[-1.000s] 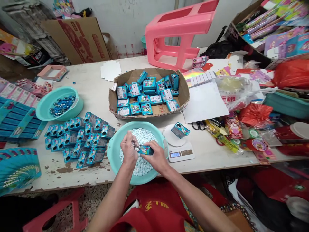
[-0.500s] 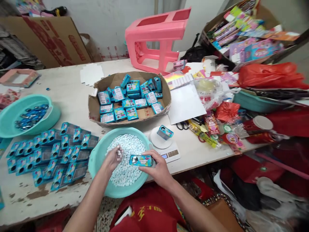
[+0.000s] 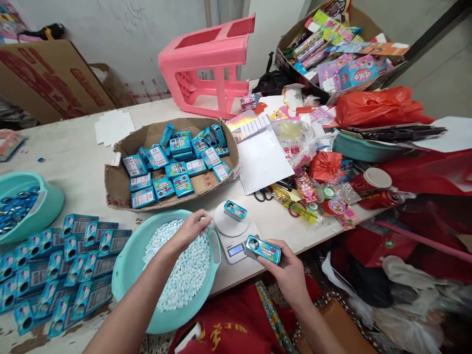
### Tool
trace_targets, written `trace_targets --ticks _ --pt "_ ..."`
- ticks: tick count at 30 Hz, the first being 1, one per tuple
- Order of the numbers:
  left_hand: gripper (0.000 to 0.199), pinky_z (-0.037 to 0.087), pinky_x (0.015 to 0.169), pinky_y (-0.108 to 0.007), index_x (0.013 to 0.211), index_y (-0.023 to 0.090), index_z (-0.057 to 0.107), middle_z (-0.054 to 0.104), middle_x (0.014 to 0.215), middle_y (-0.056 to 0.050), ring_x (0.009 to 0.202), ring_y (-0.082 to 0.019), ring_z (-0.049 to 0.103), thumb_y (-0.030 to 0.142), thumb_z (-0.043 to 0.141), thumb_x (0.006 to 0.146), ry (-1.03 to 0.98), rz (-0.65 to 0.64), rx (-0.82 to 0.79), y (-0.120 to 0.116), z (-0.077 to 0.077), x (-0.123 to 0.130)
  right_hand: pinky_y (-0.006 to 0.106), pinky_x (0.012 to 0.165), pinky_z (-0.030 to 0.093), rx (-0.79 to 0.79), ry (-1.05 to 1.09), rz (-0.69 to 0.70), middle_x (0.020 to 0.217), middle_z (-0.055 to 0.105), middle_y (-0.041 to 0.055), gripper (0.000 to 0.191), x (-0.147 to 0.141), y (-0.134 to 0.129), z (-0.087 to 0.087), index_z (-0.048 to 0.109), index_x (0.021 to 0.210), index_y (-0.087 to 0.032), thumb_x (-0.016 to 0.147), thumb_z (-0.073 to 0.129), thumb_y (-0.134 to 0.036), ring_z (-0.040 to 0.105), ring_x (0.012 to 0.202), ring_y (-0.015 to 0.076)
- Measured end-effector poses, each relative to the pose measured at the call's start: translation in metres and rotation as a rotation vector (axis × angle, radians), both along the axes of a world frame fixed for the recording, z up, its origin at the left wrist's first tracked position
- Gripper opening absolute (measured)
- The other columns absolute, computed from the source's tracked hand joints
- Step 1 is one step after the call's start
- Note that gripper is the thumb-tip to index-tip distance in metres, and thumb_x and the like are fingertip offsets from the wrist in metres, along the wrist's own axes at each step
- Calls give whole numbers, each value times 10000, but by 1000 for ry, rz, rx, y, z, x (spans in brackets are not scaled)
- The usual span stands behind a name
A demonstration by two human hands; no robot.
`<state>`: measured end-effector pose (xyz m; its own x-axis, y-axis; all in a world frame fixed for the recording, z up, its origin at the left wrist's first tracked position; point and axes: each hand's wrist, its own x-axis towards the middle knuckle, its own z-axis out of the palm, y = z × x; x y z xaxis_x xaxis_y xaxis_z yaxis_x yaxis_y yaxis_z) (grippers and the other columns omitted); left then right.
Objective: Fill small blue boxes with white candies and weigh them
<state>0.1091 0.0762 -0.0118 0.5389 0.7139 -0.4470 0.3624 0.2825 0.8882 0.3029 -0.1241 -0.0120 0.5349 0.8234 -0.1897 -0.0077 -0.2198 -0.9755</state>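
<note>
My left hand [image 3: 193, 227] is closed over the right rim of a turquoise basin [image 3: 127, 275] of pale blue and white candies [image 3: 180, 275]. Something whitish, perhaps candies, shows at its fingertips. Between the thumb and fingers of my right hand [image 3: 285, 268] is a small blue box [image 3: 262, 249], held beside a white digital scale [image 3: 236, 250]. Another blue box [image 3: 235, 210] lies on the scale's round plate, just right of my left hand.
A cardboard tray [image 3: 171, 199] of blue boxes stands behind the basin. Rows of blue boxes [image 3: 55, 265] and a basin [image 3: 55, 201] of wrapped sweets are at left. Scissors [image 3: 263, 194], paper [image 3: 263, 162] and packets [image 3: 306, 187] lie right; a pink stool [image 3: 206, 54] rests behind.
My left hand has come up out of the candies toward the scale. My right hand has carried its box from above the basin to the scale's right. The view has shifted right.
</note>
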Motion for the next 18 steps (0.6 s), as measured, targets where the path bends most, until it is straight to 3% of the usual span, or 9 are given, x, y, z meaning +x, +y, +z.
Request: trace_targets --ticks 4,8,12,18 --pt "76 347 548 -247 722 181 603 560 672 -17 580 -136 503 214 541 751 153 -216 322 25 0 58 301 764 493 -19 -6 -50 929 604 30 342 14 -3 -10 620 979 -211 686 762 -317 589 855 200" --pt "138 341 617 -273 789 197 611 558 837 -48 739 -179 525 124 513 725 400 -418 652 35 -9 84 311 770 492 -46 -6 -71 930 613 41 352 21 -5 -17 626 978 -202 681 764 -332 588 864 207" --pt "259 348 637 -285 931 212 586 535 910 -51 777 -186 525 92 463 737 462 -523 740 35 -14 88 311 760 505 -41 7 -105 912 618 39 352 25 -4 -20 638 959 -197 668 770 -344 599 846 204" --pt "255 369 672 -292 927 217 580 541 898 -49 789 -189 529 97 448 743 414 -527 755 35 -17 86 316 760 520 -46 46 -105 916 624 37 352 27 -2 -17 627 964 -204 672 767 -343 609 846 202"
